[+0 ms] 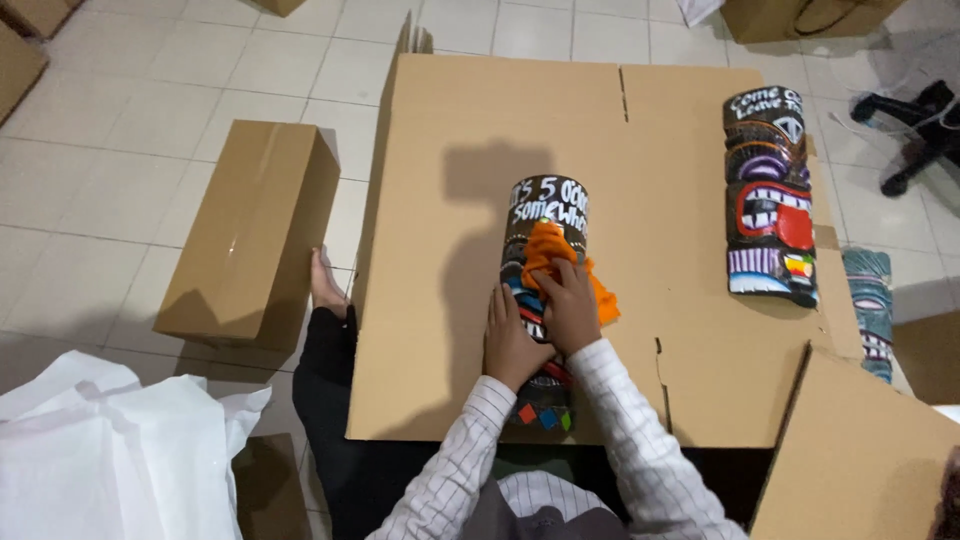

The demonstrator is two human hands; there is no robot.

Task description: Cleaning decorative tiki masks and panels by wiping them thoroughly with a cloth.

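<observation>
A dark carved wooden mask with painted features lies lengthwise on a flat cardboard sheet in front of me. My right hand presses an orange cloth onto the mask's middle. My left hand rests flat on the mask just beside it, holding it down. Both sleeves are white with thin stripes.
A second painted mask lies at the sheet's right, a teal one beyond its edge. A closed cardboard box sits left on the tiled floor. White wrapping paper lies lower left. A cardboard flap is lower right. My bare foot touches the box.
</observation>
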